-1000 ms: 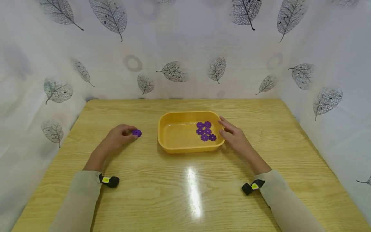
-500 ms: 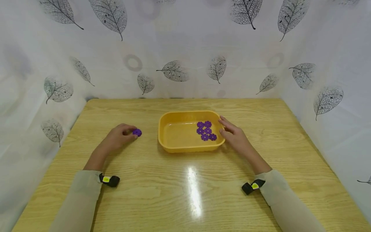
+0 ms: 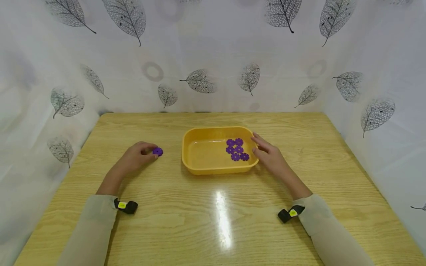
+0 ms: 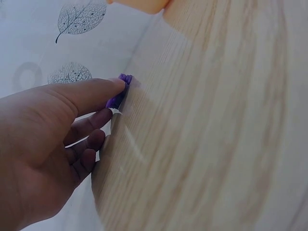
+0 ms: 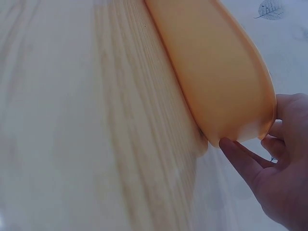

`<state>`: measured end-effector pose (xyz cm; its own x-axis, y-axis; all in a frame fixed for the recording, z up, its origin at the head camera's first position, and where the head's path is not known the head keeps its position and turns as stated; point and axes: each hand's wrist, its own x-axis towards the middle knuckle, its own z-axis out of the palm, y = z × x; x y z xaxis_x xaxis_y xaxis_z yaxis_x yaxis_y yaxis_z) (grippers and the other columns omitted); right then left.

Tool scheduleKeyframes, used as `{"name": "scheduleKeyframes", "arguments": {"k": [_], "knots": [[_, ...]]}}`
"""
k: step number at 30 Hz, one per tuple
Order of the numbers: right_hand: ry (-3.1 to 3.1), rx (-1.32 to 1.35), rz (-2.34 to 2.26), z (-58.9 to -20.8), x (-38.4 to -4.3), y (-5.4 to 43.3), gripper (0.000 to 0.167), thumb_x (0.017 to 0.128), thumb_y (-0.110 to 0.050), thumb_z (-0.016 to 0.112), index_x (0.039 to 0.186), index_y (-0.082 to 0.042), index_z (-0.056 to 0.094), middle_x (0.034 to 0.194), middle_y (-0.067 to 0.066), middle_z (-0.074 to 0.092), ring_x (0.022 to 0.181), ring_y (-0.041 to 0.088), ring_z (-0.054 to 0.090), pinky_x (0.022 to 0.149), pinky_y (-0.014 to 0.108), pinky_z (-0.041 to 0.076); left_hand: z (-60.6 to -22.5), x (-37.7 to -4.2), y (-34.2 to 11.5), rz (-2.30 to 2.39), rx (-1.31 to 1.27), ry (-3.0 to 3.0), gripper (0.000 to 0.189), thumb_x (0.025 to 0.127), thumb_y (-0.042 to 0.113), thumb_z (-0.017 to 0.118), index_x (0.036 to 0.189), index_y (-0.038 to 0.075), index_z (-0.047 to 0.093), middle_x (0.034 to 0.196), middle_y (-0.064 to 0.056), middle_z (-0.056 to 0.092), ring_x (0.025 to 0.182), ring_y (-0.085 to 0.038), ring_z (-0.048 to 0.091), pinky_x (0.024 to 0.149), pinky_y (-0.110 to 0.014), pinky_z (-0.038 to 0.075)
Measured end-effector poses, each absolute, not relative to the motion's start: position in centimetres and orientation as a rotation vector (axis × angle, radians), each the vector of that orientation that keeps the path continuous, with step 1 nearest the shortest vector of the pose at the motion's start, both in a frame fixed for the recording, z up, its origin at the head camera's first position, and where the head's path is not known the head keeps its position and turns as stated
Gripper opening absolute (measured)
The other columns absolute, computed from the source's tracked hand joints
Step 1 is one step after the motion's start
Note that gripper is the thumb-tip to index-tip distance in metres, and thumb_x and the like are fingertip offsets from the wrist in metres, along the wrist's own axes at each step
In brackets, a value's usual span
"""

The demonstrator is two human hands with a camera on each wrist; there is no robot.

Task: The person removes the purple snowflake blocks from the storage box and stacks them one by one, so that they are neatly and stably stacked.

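My left hand [image 3: 137, 158] pinches a purple flower-shaped disc [image 3: 158, 152] between thumb and fingers, left of the yellow tray [image 3: 213, 171]. From the left wrist view, the purple piece [image 4: 126, 78] looks like layers stacked together, partly hidden by the thumb. My right hand [image 3: 271, 159] rests at the tray's right end, its thumb and fingers spread against the rim and outer wall. The right wrist view has the thumb touching the wall of the tray [image 5: 216, 72]. Several purple flower discs [image 3: 238, 149] lie flat in the tray's right part.
A wood-grain table [image 3: 173, 221] bears the tray, with a bright light reflection in front of it. White curtains [image 3: 213, 44] with leaf prints hang behind the table and along both sides.
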<state>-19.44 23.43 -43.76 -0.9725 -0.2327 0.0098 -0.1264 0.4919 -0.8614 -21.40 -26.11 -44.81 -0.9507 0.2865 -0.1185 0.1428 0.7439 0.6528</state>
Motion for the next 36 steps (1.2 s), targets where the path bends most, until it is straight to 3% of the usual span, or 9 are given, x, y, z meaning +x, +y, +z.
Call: {"name": "scheduleKeyframes", "arguments": {"k": [36], "knots": [[2.613,-0.322,-1.505,-43.54,-19.30,23.33,0.052,0.104,-0.032,0.054,0.153,-0.016,0.045,0.165,-0.012,0.027,0.151,0.026,0.031,0.118,0.049,0.034,-44.77,-21.33,-26.08,1.002,0.310,2.723,0.054,0.100,0.035,0.064,0.143,0.004,0.054,0.132,-0.020,0.055,0.108,-0.031,0.053,0.091,-0.047,0.045]]}}
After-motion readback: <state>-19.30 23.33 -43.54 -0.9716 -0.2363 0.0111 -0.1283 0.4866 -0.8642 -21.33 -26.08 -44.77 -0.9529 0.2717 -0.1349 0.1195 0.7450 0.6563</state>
